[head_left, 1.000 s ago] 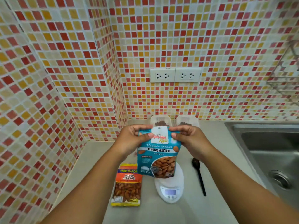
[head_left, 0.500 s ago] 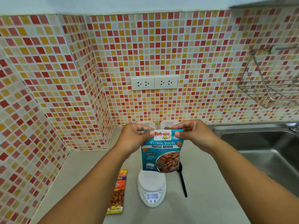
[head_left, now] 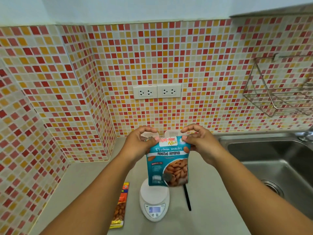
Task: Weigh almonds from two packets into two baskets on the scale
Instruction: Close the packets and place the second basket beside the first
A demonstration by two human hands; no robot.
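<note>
I hold a teal packet of roasted almonds (head_left: 166, 164) upright in the air above the white scale (head_left: 154, 203). My left hand (head_left: 138, 143) pinches its top left corner and my right hand (head_left: 199, 141) pinches its top right corner. Two small clear baskets (head_left: 171, 133) stand behind the packet near the wall, mostly hidden by my hands. An orange packet of salted almonds (head_left: 120, 209) lies flat on the counter left of the scale, partly covered by my left forearm.
A black spoon (head_left: 187, 198) lies on the grey counter right of the scale. A steel sink (head_left: 271, 160) fills the right side, with a wire rack (head_left: 277, 97) on the tiled wall above it. Two wall sockets (head_left: 157, 91) sit behind.
The view has tilted upward, showing more wall and the wire rack. My hands still pinch the teal packet's top corners, and the packet now hangs directly over the scale's plate.
</note>
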